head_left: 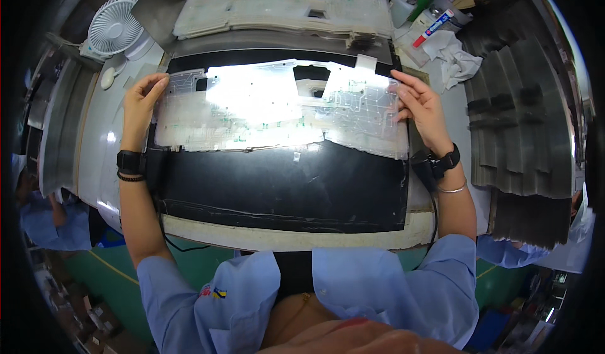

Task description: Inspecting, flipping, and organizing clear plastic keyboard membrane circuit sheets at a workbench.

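Observation:
A wide translucent circuit sheet (265, 114) with fine printed traces and a cut-out near its upper middle spans the space between my hands. It gleams with reflected light, and more sheets seem to lie under it, though glare hides how many. My left hand (144, 98) pinches its upper left corner between thumb and fingers. At the upper right edge, my right hand (421, 105) has its fingers bent and closed on the sheet. Beneath lies a black mat (283, 190), with a small pale tab (297, 156) on it just below the sheet.
Behind the mat lies a stack of similar translucent sheets (277, 12). A white fan (116, 29) stands at the back left. A red-and-white marker (433, 29), a crumpled white cloth (452, 58) and a bottle (402, 8) are at the back right. Grey layered sheets (513, 114) stand at the right.

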A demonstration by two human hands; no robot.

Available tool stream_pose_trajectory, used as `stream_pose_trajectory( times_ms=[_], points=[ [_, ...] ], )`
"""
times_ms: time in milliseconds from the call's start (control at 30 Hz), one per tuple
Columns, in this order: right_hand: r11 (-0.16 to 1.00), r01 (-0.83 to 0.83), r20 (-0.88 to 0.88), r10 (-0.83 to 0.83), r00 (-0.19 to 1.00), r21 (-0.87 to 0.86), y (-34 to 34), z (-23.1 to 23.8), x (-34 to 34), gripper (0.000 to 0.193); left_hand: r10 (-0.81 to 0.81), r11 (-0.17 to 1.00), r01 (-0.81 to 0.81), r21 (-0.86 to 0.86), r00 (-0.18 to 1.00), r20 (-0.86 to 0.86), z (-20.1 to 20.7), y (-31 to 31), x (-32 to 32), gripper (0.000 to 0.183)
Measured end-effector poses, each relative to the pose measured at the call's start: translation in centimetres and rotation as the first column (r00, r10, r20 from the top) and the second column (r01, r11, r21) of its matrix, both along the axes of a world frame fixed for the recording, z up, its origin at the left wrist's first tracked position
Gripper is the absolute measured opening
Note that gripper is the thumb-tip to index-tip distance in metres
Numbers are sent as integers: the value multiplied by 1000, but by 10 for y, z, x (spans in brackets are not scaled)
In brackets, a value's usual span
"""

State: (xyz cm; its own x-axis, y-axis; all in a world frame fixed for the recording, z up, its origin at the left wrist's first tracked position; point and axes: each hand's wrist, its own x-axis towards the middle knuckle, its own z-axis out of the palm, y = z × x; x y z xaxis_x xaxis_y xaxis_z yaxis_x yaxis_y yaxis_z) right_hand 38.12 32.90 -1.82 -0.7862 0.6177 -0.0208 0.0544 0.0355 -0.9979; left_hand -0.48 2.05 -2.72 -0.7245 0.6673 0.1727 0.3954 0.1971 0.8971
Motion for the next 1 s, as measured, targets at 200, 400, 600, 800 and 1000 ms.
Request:
stream_pose_trajectory(
  times_ms=[200,400,600,800,1000],
  points=[
    [992,35,-4,-35,999,125,-1,1,-4,34,-15,999,16,38,1000,-21,-3,-9,-6,14],
    [973,111,-22,-109,994,203,7,-5,4,34,-33,993,16,117,988,150,0,-3,3,24],
    [970,139,-54,-130,990,200,19,-13,3,34,-24,989,-16,149,964,264,12,-6,15,27],
    [942,245,-88,-231,969,228,41,-24,14,35,-134,991,127,44,968,210,19,-4,22,35],
    [929,271,-34,-271,962,253,55,-25,19,33,-237,971,227,68,919,315,24,-5,31,43]
  ],
)
